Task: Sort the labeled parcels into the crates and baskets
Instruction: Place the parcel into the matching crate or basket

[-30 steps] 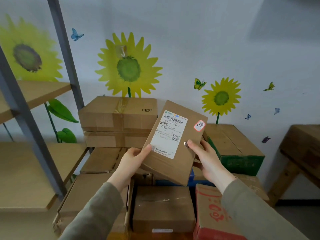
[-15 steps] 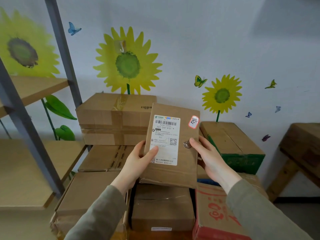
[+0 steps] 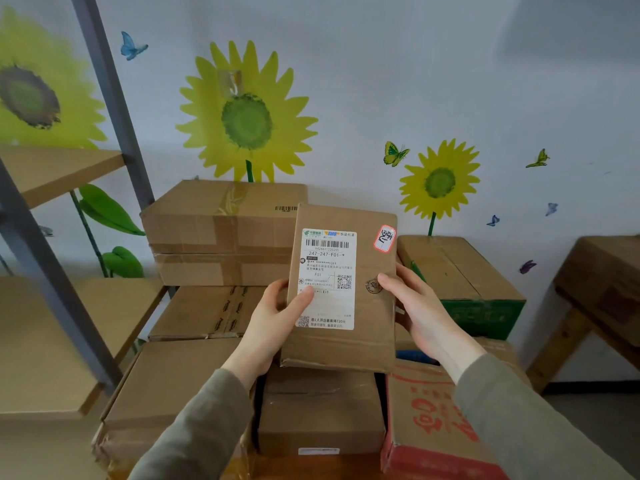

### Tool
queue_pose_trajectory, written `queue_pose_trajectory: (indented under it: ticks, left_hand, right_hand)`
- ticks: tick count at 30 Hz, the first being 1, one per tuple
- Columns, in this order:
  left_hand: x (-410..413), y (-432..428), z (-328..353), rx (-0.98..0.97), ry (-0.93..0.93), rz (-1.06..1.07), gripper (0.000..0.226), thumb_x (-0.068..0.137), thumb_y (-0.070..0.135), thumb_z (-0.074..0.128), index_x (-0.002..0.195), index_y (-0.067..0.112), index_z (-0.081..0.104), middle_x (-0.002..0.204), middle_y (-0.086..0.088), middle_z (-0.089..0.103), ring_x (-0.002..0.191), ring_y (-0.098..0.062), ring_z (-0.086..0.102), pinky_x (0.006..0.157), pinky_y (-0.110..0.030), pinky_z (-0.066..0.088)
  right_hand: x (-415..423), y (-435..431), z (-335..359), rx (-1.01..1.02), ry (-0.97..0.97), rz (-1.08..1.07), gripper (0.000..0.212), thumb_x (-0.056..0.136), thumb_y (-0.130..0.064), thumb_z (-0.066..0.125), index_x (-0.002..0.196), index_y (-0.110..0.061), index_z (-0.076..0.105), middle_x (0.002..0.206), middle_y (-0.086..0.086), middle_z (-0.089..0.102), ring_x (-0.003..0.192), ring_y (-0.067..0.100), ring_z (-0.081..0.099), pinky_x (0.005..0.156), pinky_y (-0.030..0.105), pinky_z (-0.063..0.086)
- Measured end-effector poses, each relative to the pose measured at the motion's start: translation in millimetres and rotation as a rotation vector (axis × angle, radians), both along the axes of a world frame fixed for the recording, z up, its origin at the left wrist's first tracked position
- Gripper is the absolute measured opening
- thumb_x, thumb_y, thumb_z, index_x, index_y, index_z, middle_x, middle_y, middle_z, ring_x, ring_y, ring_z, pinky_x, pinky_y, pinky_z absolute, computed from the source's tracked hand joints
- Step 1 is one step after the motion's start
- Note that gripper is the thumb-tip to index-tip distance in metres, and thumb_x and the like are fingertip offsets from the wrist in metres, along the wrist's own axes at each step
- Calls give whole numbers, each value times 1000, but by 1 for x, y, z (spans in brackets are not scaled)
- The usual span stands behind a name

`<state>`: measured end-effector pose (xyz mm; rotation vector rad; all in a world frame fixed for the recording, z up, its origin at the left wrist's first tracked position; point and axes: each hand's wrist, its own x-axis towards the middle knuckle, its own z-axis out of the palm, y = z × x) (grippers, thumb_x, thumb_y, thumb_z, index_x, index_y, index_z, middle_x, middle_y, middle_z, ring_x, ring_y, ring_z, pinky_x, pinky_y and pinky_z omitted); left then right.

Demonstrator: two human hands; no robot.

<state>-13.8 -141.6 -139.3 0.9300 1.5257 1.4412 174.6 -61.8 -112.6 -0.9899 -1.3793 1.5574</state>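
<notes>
Both hands grip a flat, creased cardboard parcel (image 3: 360, 306) upright above stacked cartons (image 3: 221, 233): left hand (image 3: 273, 323) thumb pressing its glossy white shipping label (image 3: 327, 278), right hand (image 3: 419, 313) clasping the opposite edge.

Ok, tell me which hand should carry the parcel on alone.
Probably left: the left hand holds the parcel deeper, thumb across its label, while the right hand only pinches the right edge.
</notes>
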Motion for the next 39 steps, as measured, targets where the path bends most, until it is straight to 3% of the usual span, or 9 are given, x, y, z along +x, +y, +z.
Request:
queue_pose_trajectory:
  ticks: [8,15,24,30,36,39]
  left_hand:
    - [12,3,-2,-40,2,-3,55,84,42,64,130,23,41,109,1,67,96,-15,67,87,-39,55]
    - [27,6,-6,-67,12,14,49,84,43,65,118,14,44,110,-3,65,97,-18,66,89,-42,54]
    - [39,5,-11,-69,7,-34,62,85,38,64,134,10,36,99,5,62,90,-13,65,73,-29,55]
    - [23,14,-16,-69,-37,-93,44,83,35,67,115,20,40,107,-2,64,95,-19,66,84,-39,55]
    - [0,27,-22,-68,-65,-175,47,82,33,68,120,16,44,110,-4,64,97,-21,66,87,-41,54]
    - [-2,31,-20,-61,-25,-249,42,86,35,63,119,16,45,107,0,64,93,-14,66,73,-27,56]
  right_hand:
    - [11,4,-8,-19,-10,-28,43,89,-25,62,131,-28,53,112,-11,68,100,5,63,79,29,48]
    - [22,-1,-17,-50,-20,-71,43,88,-25,65,129,-27,53,110,-9,68,95,4,64,72,27,47]
    - [36,-9,-29,-75,-21,-137,45,86,-26,66,130,-25,55,110,-6,70,98,10,66,87,36,51]
    - [25,-14,-31,-58,7,-217,45,86,-21,65,130,-24,54,106,-8,71,88,4,69,69,24,49]
    - [5,-24,-37,-82,28,-350,46,86,-19,66,130,-26,54,110,-7,69,94,7,67,72,27,49]
    - [0,-33,-41,-101,46,-427,43,87,-22,65,128,-27,54,108,-9,69,93,6,66,71,26,48]
